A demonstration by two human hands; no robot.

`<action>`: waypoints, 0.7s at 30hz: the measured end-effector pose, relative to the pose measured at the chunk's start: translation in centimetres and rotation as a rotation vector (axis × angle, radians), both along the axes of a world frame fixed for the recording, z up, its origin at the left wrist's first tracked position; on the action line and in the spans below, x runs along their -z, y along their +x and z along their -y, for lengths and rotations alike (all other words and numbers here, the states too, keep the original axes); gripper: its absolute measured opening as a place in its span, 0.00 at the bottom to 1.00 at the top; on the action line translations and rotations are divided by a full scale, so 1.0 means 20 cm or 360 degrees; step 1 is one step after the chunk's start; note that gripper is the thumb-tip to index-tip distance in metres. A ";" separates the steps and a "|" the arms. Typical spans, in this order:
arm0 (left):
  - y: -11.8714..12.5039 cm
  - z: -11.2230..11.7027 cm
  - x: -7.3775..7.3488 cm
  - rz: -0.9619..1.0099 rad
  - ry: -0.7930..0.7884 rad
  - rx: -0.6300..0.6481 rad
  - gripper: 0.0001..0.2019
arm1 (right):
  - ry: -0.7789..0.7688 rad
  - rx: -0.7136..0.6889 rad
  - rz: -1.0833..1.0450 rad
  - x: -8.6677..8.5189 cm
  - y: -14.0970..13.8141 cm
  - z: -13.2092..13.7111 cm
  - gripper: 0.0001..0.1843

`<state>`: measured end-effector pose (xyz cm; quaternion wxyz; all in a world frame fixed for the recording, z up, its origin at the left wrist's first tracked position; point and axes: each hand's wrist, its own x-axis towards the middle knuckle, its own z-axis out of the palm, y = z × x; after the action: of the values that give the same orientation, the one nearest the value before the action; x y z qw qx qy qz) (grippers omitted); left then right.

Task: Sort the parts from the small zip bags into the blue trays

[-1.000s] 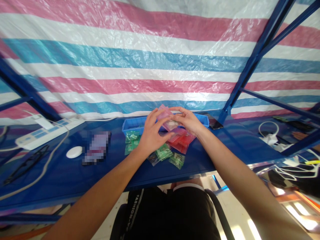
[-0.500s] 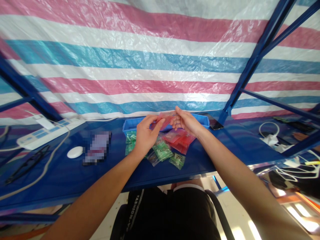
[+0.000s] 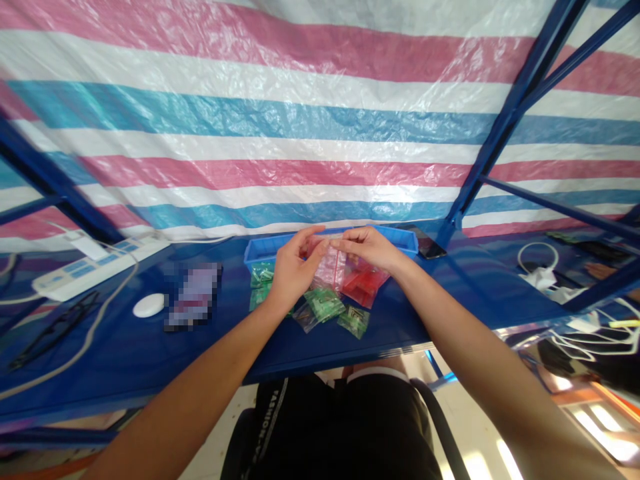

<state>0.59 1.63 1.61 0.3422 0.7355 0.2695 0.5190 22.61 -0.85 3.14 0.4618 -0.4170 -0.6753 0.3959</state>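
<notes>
- Striped plastic sheet (image 3: 300, 133), pink, white and blue: hangs behind your worktop and fills the upper view.
- Blue worktop (image 3: 150, 347): carries every item below.
- White power strip (image 3: 95, 263): far left, close to the sheet.
- Blue tray (image 3: 260, 250): at the back of the worktop, just behind your hands.
- Your left hand (image 3: 290, 270): thumb and fingers pinched on the pink see-through bag's upper left edge.
- Your right hand (image 3: 367, 248): fingertips pinched on the same bag's upper right edge.
- Red bags (image 3: 363, 283): a small heap under your right hand.
- Green bags (image 3: 325, 303): scattered flat, nearer to you than the heap.
- Pink see-through bag (image 3: 331, 267): hangs between both hands, above the worktop, in front of the tray; what it holds cannot be made out.
- White disc (image 3: 149, 305): lies to the left, well apart from the bags.
</notes>
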 end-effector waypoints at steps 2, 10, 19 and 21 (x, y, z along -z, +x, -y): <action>0.00 0.00 0.00 -0.0024 -0.0007 -0.0002 0.19 | -0.0014 -0.0014 -0.0019 0.01 0.00 0.00 0.27; 0.01 0.01 -0.01 0.0099 -0.0063 -0.0057 0.20 | 0.0023 -0.0035 -0.0254 0.04 -0.01 -0.03 0.23; 0.00 -0.02 -0.01 0.0046 -0.0049 -0.0098 0.21 | 0.0036 0.0115 -0.0346 0.02 -0.02 -0.01 0.22; -0.01 -0.02 -0.01 0.0032 -0.0036 -0.0107 0.21 | 0.0005 0.0114 -0.0352 0.02 -0.02 -0.01 0.23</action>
<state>0.43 2.04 1.74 0.3354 0.7169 0.2964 0.5345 22.17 -0.72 2.82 0.5479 -0.3939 -0.6056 0.4218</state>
